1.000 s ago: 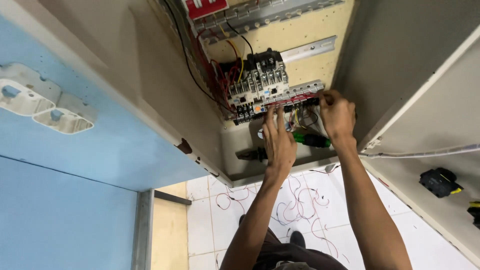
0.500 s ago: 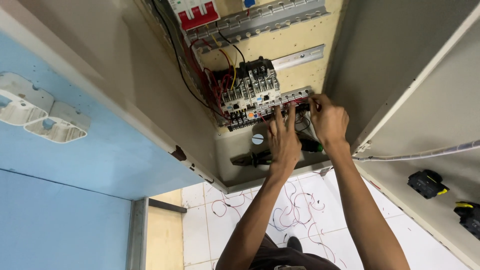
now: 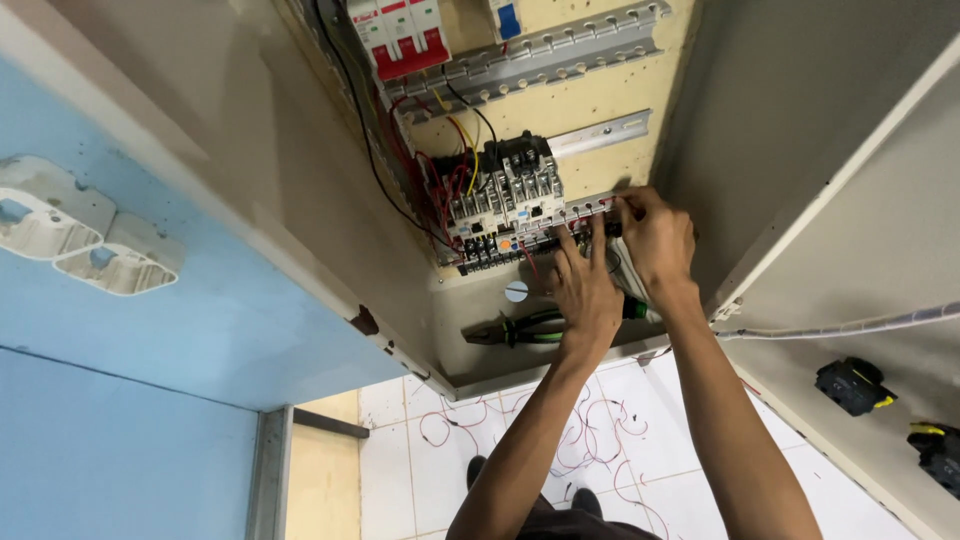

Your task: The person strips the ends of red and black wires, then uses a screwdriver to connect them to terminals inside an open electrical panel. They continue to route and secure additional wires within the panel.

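Inside cabinet [image 3: 330,190]: pliers [image 3: 520,328] on floor; both hands' fingers pinch wires at terminal strip [image 3: 520,245].

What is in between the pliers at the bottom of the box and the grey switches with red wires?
In the head view, a small round white disc sits on the cabinet's back panel between the pliers and the grey switches. Around it the panel is bare.

Electrical workshop: wired control cabinet [image 3: 560,200]
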